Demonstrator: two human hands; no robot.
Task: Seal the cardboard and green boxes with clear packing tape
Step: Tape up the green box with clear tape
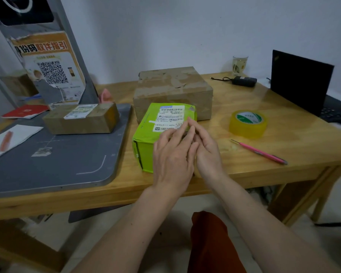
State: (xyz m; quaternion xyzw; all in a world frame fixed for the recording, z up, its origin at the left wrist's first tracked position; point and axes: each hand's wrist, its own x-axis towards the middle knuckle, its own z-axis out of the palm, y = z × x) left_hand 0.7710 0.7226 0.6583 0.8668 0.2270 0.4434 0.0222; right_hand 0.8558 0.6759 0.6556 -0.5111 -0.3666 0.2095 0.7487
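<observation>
Table point(244, 154); green box point(146, 154) (hands point(173, 156) overlapping)

At the centre of the frame a green box point(161, 131) lies on a wooden table point(264, 170). The left hand point(171, 156) and right hand point(206, 150), fingers straight, meet over its near right part. A larger cardboard box point(173, 89) stands just behind; a tape roll point(248, 124) sits to the right.

Wooden table point(250, 166) with boxes, tape roll point(248, 124), pen point(259, 152), laptop point(303, 85).

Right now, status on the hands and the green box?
Both hands, left and right, open over green box. Tape roll untouched, right of it. Nothing blocking.
</observation>
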